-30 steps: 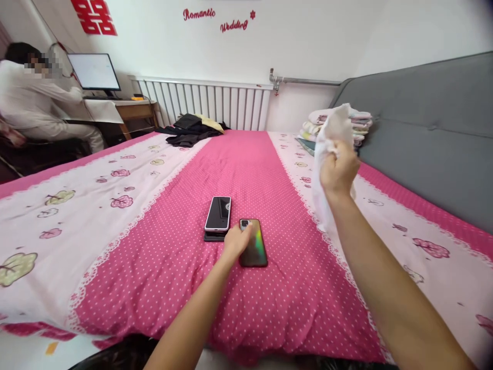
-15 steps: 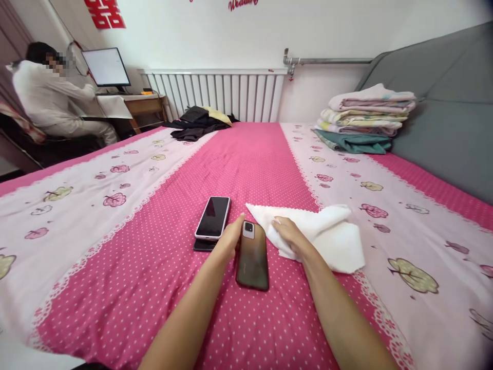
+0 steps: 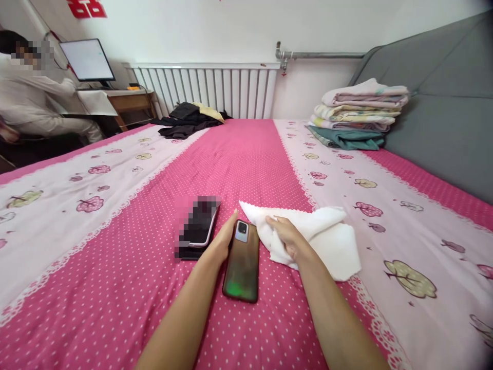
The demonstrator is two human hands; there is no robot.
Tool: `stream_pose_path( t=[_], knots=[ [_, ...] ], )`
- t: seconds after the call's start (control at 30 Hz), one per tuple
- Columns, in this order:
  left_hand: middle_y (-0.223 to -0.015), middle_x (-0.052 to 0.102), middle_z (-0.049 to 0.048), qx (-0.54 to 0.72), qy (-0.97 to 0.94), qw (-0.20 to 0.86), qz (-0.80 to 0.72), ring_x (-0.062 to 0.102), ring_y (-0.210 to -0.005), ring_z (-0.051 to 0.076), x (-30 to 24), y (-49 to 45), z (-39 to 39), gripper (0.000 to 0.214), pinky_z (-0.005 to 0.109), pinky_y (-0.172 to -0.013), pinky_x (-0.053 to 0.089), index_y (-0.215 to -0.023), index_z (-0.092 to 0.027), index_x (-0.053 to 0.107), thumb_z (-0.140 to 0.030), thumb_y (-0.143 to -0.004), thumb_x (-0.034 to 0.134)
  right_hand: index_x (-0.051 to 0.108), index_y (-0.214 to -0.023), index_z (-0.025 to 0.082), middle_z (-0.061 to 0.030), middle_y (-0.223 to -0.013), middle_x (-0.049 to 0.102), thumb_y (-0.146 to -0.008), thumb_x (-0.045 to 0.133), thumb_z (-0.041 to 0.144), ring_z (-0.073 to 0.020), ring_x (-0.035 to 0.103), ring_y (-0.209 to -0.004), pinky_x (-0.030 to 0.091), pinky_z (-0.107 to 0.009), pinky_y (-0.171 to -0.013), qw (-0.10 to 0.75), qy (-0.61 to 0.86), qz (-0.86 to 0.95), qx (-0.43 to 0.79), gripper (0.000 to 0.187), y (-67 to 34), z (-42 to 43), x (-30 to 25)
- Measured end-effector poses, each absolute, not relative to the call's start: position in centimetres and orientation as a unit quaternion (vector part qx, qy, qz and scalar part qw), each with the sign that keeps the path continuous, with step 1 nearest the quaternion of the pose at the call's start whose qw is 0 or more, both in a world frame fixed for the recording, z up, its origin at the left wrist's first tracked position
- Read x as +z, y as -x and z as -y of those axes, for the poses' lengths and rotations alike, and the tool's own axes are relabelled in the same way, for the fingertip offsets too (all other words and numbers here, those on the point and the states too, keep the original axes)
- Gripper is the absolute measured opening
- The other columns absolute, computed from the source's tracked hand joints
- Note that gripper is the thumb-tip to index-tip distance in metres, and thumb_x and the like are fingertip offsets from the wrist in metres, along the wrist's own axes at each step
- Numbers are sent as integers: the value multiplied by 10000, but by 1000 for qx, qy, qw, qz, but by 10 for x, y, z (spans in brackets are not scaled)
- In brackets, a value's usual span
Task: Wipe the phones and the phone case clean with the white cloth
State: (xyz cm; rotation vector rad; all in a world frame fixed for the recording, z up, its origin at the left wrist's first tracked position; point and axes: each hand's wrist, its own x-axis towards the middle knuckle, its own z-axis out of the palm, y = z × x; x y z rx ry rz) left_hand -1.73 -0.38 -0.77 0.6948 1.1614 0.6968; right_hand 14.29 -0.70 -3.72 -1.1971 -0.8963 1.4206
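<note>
A smartphone (image 3: 242, 272), back facing up with its camera block at the far end, is held along its left edge by my left hand (image 3: 224, 240). The thumb points away from me at its top left corner, and the other fingers are largely hidden. My right hand (image 3: 285, 235) is closed on a white cloth (image 3: 335, 244) spread to the right of the phone. To the left of my left hand lies a second phone (image 3: 200, 226), screen up and light-rimmed, partly pixelated, on top of a dark flat item (image 3: 190, 253).
All this lies on a pink dotted bedspread (image 3: 234, 159). Folded bedding (image 3: 362, 110) is stacked by the grey headboard (image 3: 435, 118). Dark clothes (image 3: 188, 121) lie near the radiator (image 3: 215, 90). A person (image 3: 34, 97) sits at a desk with a monitor (image 3: 88, 59).
The view has shifted, so most things sit farther left. The held phone's near end appears slightly closer to me. Both hands keep their hold on the phone and the cloth.
</note>
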Motion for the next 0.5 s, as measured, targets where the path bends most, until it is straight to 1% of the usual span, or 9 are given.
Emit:
stream_pose_path(
  t=[0.1, 0.17, 0.27, 0.37, 0.5],
  knots=[
    [-694, 700, 78, 303, -282, 769, -488, 644, -585, 196, -7, 23, 4, 544, 307, -631, 502, -903, -122, 634, -592, -837, 369, 607, -706, 171, 24, -565, 617, -600, 733, 343, -123, 542, -503, 435, -231, -475, 529, 496, 320, 609, 238, -144, 6, -35],
    [-715, 704, 78, 295, -256, 805, -447, 647, -590, 195, -6, 26, 3, 518, 304, -621, 500, -935, -121, 626, -564, -846, 373, 613, -742, 183, 9, -641, 656, -589, 741, 319, -139, 586, -575, 477, -245, -536, 547, 485, 294, 616, 241, -144, 6, -32],
    [-752, 705, 104, 273, -224, 857, -375, 664, -659, 218, -6, 29, 2, 522, 324, -665, 502, -965, -96, 617, -533, -861, 351, 609, -766, 201, 11, -705, 677, -579, 740, 301, -151, 618, -642, 509, -262, -611, 581, 459, 265, 617, 249, -146, 6, -26],
    [-761, 702, 132, 238, -204, 892, -326, 672, -712, 234, -8, 30, 2, 547, 337, -726, 494, -945, -68, 615, -528, -868, 329, 597, -774, 210, 18, -710, 677, -580, 715, 288, -167, 630, -671, 519, -282, -653, 623, 433, 248, 603, 240, -149, 4, -23],
    [-853, 700, 167, 204, -192, 917, -283, 672, -803, 246, -11, 30, 3, 607, 340, -794, 472, -1007, -34, 596, -550, -871, 306, 592, -795, 215, 31, -696, 661, -607, 617, 276, -171, 628, -680, 511, -292, -673, 678, 404, 242, 565, 199, -154, 2, -22]
  ],
)
